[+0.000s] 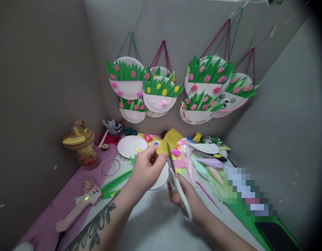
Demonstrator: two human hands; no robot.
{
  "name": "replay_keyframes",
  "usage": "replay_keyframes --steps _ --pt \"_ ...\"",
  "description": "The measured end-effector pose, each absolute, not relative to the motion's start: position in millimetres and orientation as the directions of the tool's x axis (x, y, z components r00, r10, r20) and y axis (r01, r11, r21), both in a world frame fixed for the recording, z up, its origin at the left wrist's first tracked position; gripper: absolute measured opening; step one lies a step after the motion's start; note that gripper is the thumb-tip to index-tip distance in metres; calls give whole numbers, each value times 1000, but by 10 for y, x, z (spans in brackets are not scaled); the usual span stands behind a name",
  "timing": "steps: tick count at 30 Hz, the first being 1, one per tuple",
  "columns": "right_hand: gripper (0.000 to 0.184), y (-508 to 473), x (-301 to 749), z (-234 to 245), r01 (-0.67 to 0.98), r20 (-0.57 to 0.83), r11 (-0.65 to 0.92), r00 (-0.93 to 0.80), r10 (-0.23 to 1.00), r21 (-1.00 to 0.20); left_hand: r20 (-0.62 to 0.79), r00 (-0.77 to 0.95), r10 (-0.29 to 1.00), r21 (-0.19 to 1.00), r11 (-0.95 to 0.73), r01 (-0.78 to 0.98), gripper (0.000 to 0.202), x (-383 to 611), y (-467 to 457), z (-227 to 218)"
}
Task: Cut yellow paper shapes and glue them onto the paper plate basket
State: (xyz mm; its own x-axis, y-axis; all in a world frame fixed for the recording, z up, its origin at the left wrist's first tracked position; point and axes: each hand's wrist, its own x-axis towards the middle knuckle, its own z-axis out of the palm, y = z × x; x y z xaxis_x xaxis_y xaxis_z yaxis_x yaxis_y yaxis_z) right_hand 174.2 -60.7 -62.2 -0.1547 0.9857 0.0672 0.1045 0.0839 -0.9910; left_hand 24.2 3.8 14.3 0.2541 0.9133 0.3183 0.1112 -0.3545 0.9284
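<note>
Between thumb and fingers, my left hand (pixel 147 169) pinches a piece of yellow paper (pixel 174 137) near the middle of the view. Faint curved outlines show on the paper. My right hand (pixel 185 195) grips white-handled scissors (pixel 176 181), their blades pointing up and away from me. The blades lie at the right edge of the yellow paper, close to my left fingertips; whether they are cutting into it I cannot tell. Under my hands is a white round plate (pixel 161 177), partly hidden by my left hand.
A pink glue gun (pixel 89 195) with a green light lies at left, beside green paper strips (pixel 117 183). A lidded cup (pixel 84 150) stands behind it. Piping bags (pixel 200 167) and a phone (pixel 276 235) lie at right. Decorated paper-plate baskets (pixel 161 94) hang on the back wall.
</note>
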Motion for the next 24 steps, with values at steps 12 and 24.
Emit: replay_keyframes --steps 12,24 --pt "67 -598 1756 -616 87 53 68 -172 984 -994 276 276 921 927 -331 176 22 228 24 183" --pt "64 -593 1765 -632 110 55 74 -169 984 -991 300 255 919 922 -348 170 22 183 42 190"
